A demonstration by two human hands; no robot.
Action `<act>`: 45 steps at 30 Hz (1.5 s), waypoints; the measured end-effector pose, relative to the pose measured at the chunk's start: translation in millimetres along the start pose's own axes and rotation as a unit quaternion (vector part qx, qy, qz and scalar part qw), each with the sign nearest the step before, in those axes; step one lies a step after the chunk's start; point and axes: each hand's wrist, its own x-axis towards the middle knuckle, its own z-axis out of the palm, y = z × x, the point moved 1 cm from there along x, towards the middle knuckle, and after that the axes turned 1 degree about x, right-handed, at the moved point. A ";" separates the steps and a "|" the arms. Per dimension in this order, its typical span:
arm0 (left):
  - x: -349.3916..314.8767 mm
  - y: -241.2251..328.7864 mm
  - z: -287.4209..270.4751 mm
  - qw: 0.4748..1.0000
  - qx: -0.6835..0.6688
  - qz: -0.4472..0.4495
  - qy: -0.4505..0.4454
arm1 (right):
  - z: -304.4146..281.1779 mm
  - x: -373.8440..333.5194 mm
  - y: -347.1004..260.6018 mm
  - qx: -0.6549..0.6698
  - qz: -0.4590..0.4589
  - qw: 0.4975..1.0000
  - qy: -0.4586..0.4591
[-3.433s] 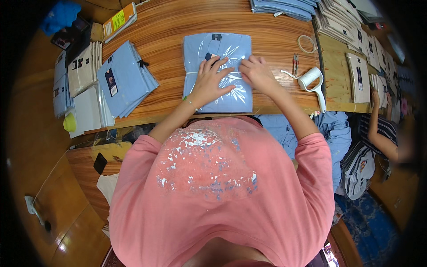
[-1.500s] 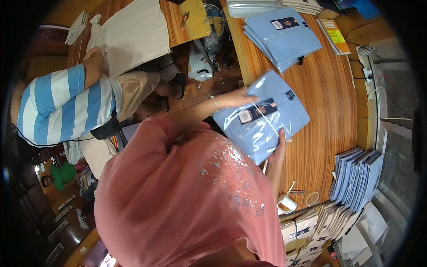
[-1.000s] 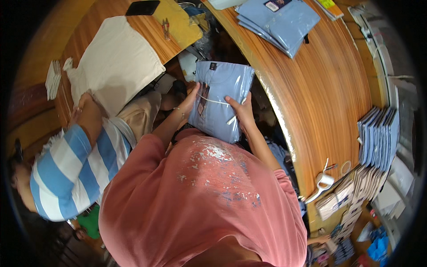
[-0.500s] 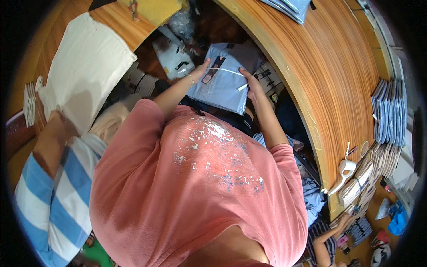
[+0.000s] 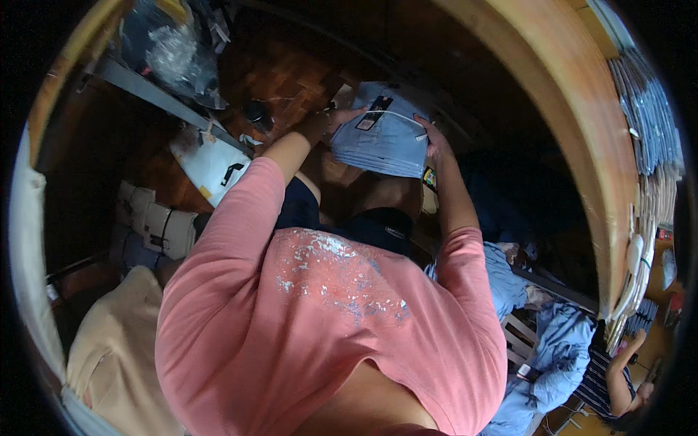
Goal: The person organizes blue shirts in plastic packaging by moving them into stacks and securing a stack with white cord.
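My left hand (image 5: pixel 343 118) and my right hand (image 5: pixel 433 136) hold a tied bundle of folded light blue garments (image 5: pixel 382 144) by its two sides. Layered folded edges show along its near side. A white strap (image 5: pixel 400 114) crosses the top, beside a dark hang tag (image 5: pixel 374 112). The bundle is low, under the curved table edge and above the brown floor, in front of my knees. Whether it touches what lies below is hidden. The fingers of both hands are closed on its edges and partly in shadow.
The wooden table edge (image 5: pixel 567 123) curves around the right, with blue garment stacks (image 5: pixel 649 109) on it. Left are a metal bar (image 5: pixel 163 98), clear plastic bags (image 5: pixel 178 62), a black cylinder (image 5: pixel 257 112) and a white package (image 5: pixel 207 163). Blue cloth (image 5: pixel 560 349) lies right, near another person's arm (image 5: pixel 618 374).
The bundle has gone down, below table height, with both hands still on it. My view has dropped as well, so the floor and the space under the table show more.
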 end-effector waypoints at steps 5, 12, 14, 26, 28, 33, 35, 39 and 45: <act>-16.6 -27.6 9.1 0.984 0.089 0.086 0.124 | -44.6 33.8 70.0 0.100 -0.047 0.994 0.008; -53.9 -128.6 46.1 0.896 -0.320 0.192 0.242 | 5.2 32.1 107.7 0.133 -0.077 0.988 -0.018; -36.6 -132.2 28.9 0.858 -0.356 0.293 0.223 | 30.3 43.8 115.9 0.099 -0.110 0.989 -0.024; 49.5 -124.7 -19.1 0.695 -0.593 0.285 0.289 | 41.4 168.4 87.6 -0.102 -0.122 0.987 0.032; 57.1 -127.3 -41.0 0.673 -0.587 0.310 0.327 | 61.3 175.7 89.9 -0.112 -0.132 0.985 -0.005; 86.1 -91.8 -83.7 0.667 -0.534 0.368 0.367 | 54.1 145.6 27.9 -0.372 -0.297 0.874 0.095; 110.8 -81.9 -124.8 0.694 -0.522 0.380 0.320 | 71.5 115.4 -8.3 -0.341 -0.434 0.815 0.176; 233.4 -44.8 -207.8 0.593 -0.044 0.314 0.740 | 25.4 151.6 -68.0 -0.700 -0.366 0.509 0.343; 286.0 -23.0 -258.8 0.579 0.008 0.427 0.695 | 9.7 168.7 -62.2 -0.701 -0.399 0.503 0.312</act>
